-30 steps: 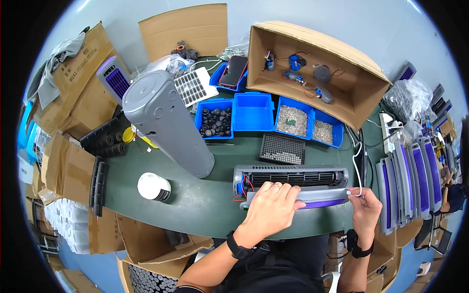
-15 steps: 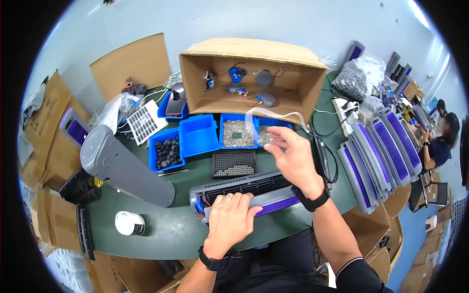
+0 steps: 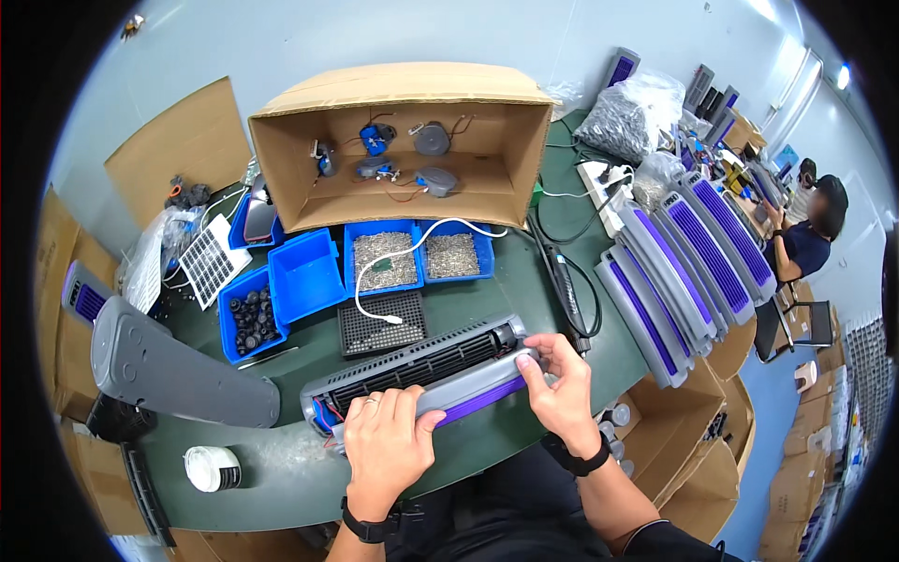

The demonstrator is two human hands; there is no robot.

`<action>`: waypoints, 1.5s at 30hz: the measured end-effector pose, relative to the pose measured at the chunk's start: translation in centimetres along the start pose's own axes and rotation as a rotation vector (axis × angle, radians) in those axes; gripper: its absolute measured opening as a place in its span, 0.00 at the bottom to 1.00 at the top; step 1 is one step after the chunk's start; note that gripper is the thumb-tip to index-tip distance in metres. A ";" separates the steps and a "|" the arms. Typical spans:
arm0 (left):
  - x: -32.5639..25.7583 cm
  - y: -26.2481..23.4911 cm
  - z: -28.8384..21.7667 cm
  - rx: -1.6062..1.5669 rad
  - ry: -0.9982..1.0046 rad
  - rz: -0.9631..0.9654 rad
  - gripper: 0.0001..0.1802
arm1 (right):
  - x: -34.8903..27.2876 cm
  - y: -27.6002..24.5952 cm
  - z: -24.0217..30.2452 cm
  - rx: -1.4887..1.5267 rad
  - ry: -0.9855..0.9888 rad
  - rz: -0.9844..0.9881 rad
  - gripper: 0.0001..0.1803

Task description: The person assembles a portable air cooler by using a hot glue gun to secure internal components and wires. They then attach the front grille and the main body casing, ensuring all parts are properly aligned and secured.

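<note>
In front of me on the green bench lies a long grey fan housing (image 3: 473,381) with a black slatted rotor (image 3: 421,367) inside and a purple strip along its near side. At its left end sit a blue motor part and red wires (image 3: 325,416). My left hand (image 3: 386,445) grips the housing near that end, fingers over the top and thumb along the front edge. My right hand (image 3: 562,389) pinches the right end corner between thumb and fingers. Behind the housing, a white cable (image 3: 426,242) drapes over the blue bins, its plug hanging above a black perforated tray (image 3: 361,332).
Blue bins (image 3: 304,281) hold screws and black knobs. A cardboard box (image 3: 403,211) with motors stands behind them. An electric screwdriver (image 3: 565,292) lies right; grey-purple fan shells (image 3: 688,258) are stacked beyond. A grey tower casing (image 3: 187,375) and white jar (image 3: 212,468) are left. A person (image 3: 805,239) sits far right.
My right hand has come down from the white cable to the housing's right end. The cable now lies across the bins. My left hand stays on the housing, and the view has shifted right.
</note>
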State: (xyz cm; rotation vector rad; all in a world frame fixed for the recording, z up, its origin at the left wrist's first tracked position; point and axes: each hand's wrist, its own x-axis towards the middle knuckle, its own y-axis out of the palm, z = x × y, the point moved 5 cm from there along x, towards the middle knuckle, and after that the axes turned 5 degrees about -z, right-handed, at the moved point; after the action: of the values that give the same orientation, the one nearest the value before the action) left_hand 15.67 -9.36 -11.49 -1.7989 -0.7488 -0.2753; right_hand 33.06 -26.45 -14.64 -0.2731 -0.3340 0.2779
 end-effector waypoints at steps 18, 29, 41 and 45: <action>-2.8 -0.6 -2.3 -0.028 -0.097 0.016 0.20 | -3.3 -2.2 1.4 -0.005 0.056 0.076 0.07; -3.2 0.0 -2.3 -0.021 -0.080 -0.034 0.26 | -4.3 -1.2 -2.0 0.315 -0.003 0.058 0.15; -3.0 0.1 -1.8 -0.029 -0.102 -0.022 0.25 | -3.8 -1.1 -3.2 0.235 -0.032 0.034 0.11; -3.0 0.1 -2.0 -0.029 -0.087 -0.035 0.25 | -3.9 -1.1 -3.7 0.278 -0.074 0.025 0.13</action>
State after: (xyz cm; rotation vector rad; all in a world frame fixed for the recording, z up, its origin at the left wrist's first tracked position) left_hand 13.81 -12.26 -12.45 -1.8356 -0.8426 -0.2330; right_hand 31.11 -29.42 -18.76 0.0067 -0.3611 0.3560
